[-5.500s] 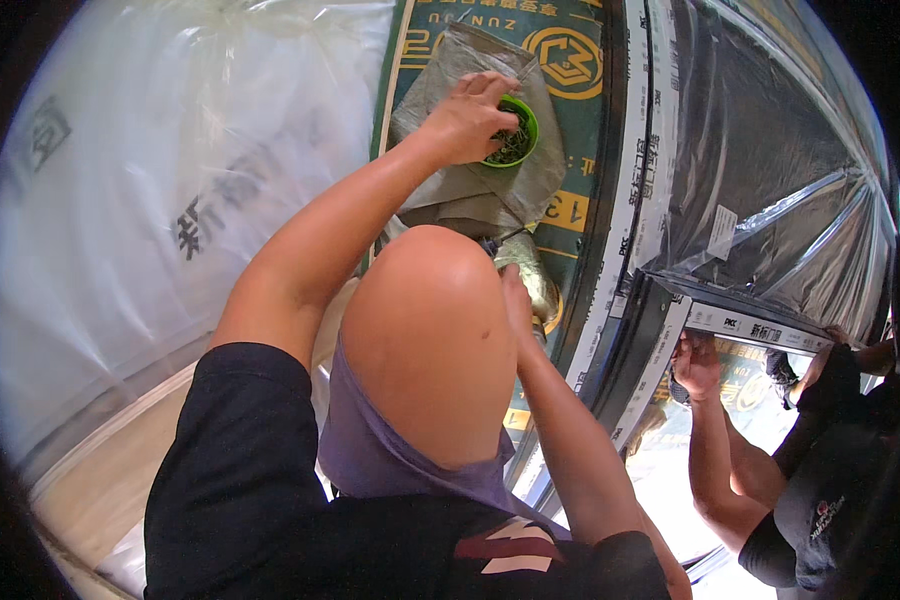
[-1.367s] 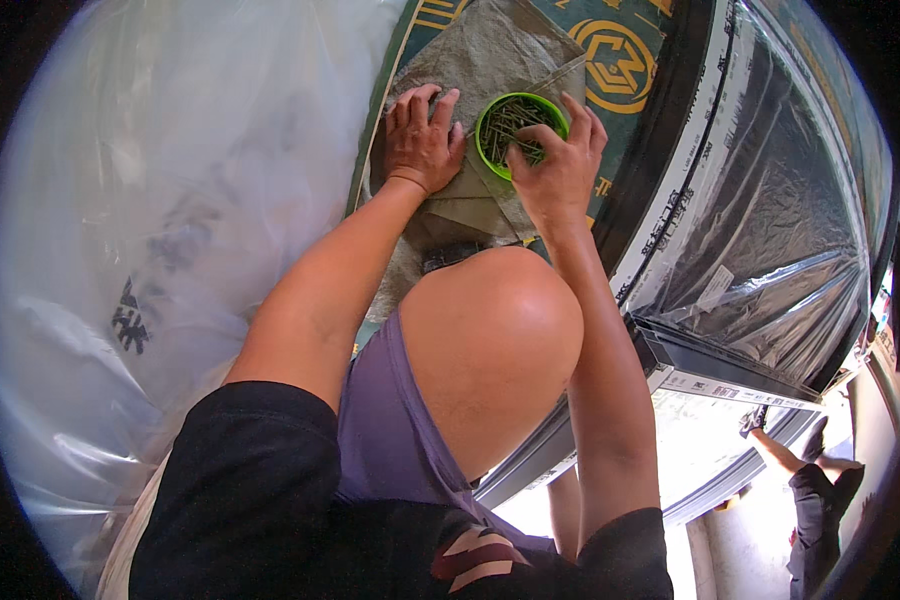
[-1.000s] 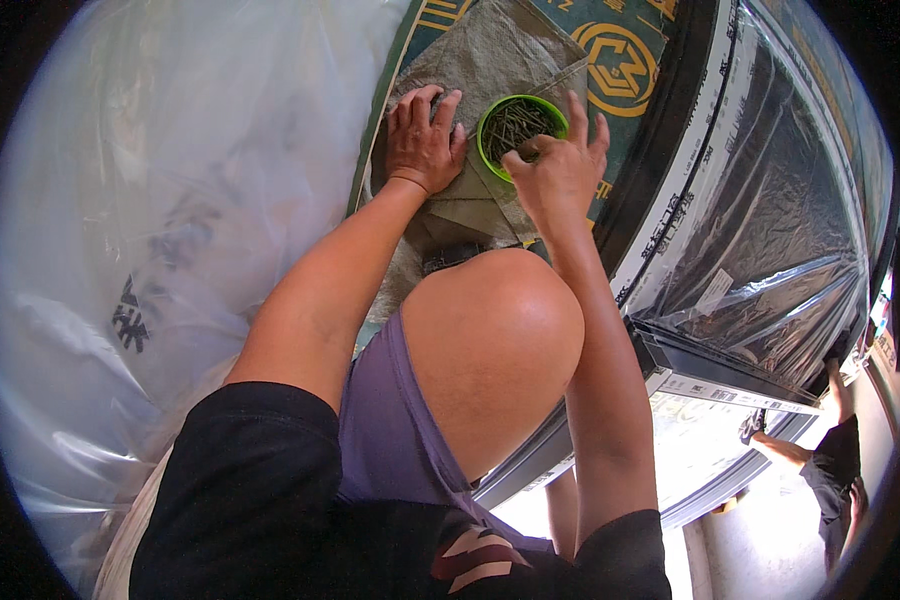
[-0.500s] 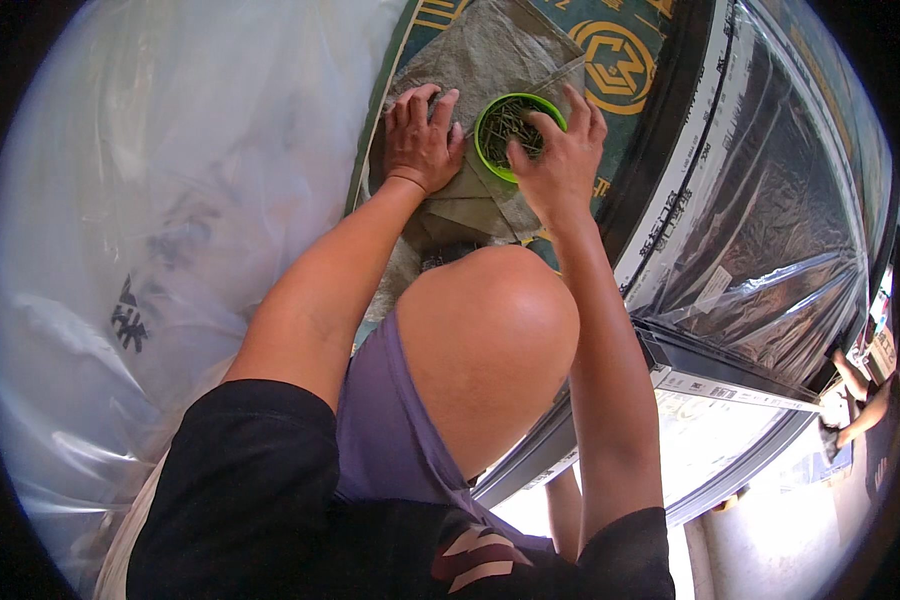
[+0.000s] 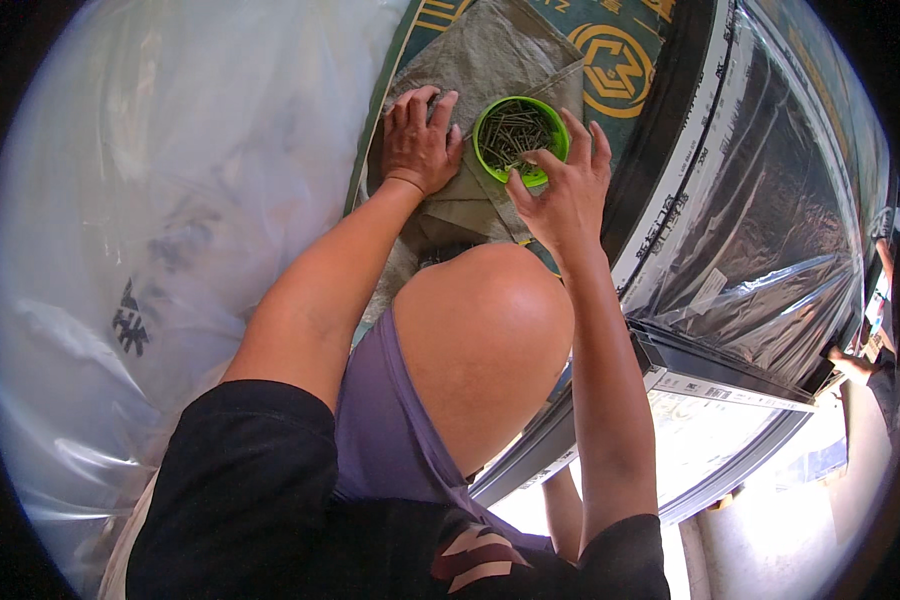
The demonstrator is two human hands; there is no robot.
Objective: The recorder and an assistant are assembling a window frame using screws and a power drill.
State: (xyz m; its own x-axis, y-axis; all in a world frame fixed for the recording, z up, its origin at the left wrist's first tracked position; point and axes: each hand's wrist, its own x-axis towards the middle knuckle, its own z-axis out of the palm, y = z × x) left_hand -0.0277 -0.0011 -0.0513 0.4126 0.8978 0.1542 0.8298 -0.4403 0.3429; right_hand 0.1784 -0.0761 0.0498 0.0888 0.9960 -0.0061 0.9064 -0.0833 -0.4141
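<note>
A round green bowl (image 5: pixel 490 115) full of thin dark screws (image 5: pixel 512 132) stands on a folded grey woven sack (image 5: pixel 490 50). My right hand (image 5: pixel 567 190) reaches over the bowl's near rim, thumb and forefinger pinched among the screws. My left hand (image 5: pixel 418 140) lies flat on the sack just left of the bowl, fingers spread, holding nothing. My bent knee (image 5: pixel 485 340) rises in the middle of the view below both hands.
A large white plastic-wrapped surface (image 5: pixel 170 200) fills the left side. A dark frame wrapped in clear film (image 5: pixel 770 200) runs along the right. Green printed sheeting (image 5: pixel 610 60) lies under the sack. Another person's hand (image 5: pixel 850 365) shows at the far right edge.
Five seconds ago only my left hand was at the bowl. Since then the right hand has come to the bowl and its fingers have dipped into the screws; the left hand stays flat.
</note>
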